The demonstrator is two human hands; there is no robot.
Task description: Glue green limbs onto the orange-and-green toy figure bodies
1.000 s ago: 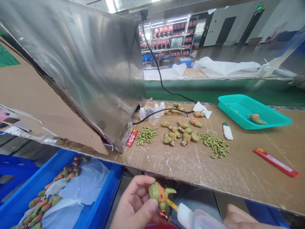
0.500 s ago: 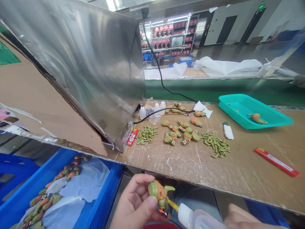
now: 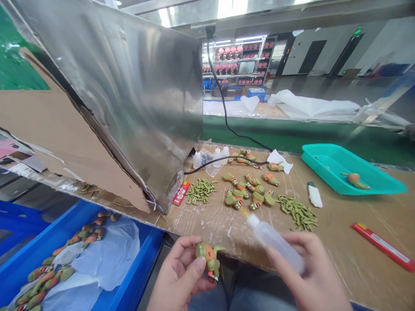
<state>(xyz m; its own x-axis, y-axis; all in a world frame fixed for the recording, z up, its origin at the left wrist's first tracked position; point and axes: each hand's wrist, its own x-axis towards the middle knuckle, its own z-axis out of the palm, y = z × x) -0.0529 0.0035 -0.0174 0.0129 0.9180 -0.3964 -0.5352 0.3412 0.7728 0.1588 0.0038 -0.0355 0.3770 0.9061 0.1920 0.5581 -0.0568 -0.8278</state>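
Between the thumb and fingers of my left hand (image 3: pixel 184 274) is a small green and orange toy figure (image 3: pixel 209 258), held just off the table's front edge. My right hand (image 3: pixel 309 270) grips a translucent squeeze bottle (image 3: pixel 275 242) with a white cap and a yellow nozzle, which points up and left over the cardboard-covered table (image 3: pixel 220 220). The nozzle is apart from the figure. Beyond the bottle lies a cluster of similar toy figures (image 3: pixel 256 198). Small green curved pieces sit in a left pile (image 3: pixel 200 191) and a right pile (image 3: pixel 298 211).
At lower left a blue crate (image 3: pixel 129 276) holds several figures on white sheets. A teal basket (image 3: pixel 337 183) with a figure inside stands at right. A metal box (image 3: pixel 139 86) rises at left. Small bottles (image 3: pixel 217 157), a black cable (image 3: pixel 227 160) and a red packet (image 3: pixel 382 246) lie about.
My right hand has lifted the bottle up and away from the figure, over the table. My left hand still holds the figure, slightly lower and turned. The camera view has shifted a little.
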